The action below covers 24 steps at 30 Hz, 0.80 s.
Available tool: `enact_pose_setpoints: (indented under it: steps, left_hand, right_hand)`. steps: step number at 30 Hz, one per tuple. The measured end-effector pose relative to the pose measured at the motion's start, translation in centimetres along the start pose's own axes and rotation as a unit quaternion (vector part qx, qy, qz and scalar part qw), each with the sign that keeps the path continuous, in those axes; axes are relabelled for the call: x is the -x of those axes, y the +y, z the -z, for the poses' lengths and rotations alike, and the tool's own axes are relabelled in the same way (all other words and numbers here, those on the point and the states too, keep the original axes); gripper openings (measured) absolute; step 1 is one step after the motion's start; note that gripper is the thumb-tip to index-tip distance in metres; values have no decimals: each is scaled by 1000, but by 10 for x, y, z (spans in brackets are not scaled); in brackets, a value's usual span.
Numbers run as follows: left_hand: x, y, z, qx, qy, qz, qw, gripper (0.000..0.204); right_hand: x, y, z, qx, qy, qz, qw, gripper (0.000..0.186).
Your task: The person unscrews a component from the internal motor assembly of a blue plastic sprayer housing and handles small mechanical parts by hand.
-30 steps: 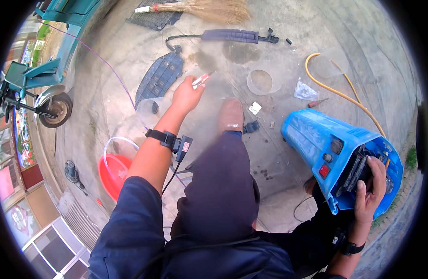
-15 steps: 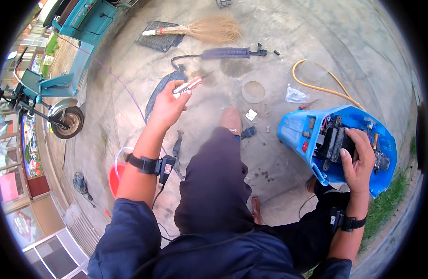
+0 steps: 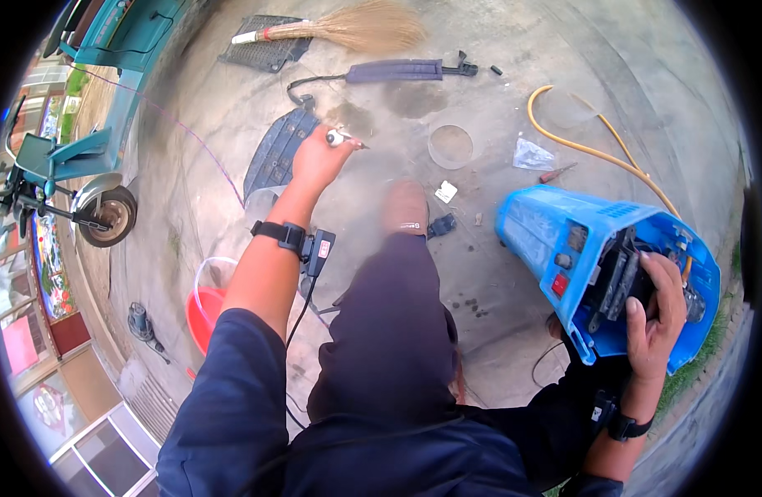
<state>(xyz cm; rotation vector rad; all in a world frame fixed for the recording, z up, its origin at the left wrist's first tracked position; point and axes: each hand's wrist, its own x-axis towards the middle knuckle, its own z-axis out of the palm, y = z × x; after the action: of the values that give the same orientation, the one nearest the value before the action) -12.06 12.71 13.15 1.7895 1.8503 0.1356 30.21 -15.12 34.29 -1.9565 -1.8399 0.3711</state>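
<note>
My left hand [image 3: 316,166] is raised over the ground, its fingers closed around a screwdriver [image 3: 338,138] with a white and red handle. The thin tip points right. On the right, a blue plastic sprayer housing [image 3: 534,228] lies tilted, its open side toward me. Inside it sits a black block-shaped part [image 3: 619,282], perhaps a battery. My right hand [image 3: 658,323] grips this part, thumb and fingers along its edge; its underside is hidden. A red switch [image 3: 560,285] shows on the housing's wall. A yellow hose [image 3: 592,151] runs out behind it.
A straw broom [image 3: 356,26], a padded strap [image 3: 395,71] and a dark backrest pad [image 3: 275,155] lie on the concrete. Nearby are a clear round lid [image 3: 451,146], another screwdriver [image 3: 558,172] and a plastic bag [image 3: 532,155]. A red bucket [image 3: 200,319] and a teal three-wheeler [image 3: 91,153] stand left.
My left hand has turned, so the screwdriver's handle end now faces me. The right hand stays on the black part, and the blue housing sits slightly lower and further right in view.
</note>
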Motion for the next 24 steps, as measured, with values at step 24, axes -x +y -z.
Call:
enact_pose_setpoints:
  steps: [24]
  left_hand:
    - [-66, -22, -91, -155, -153, -69, 974, 53]
  right_hand:
    - [16, 5, 11, 12, -45, -87, 995, 52]
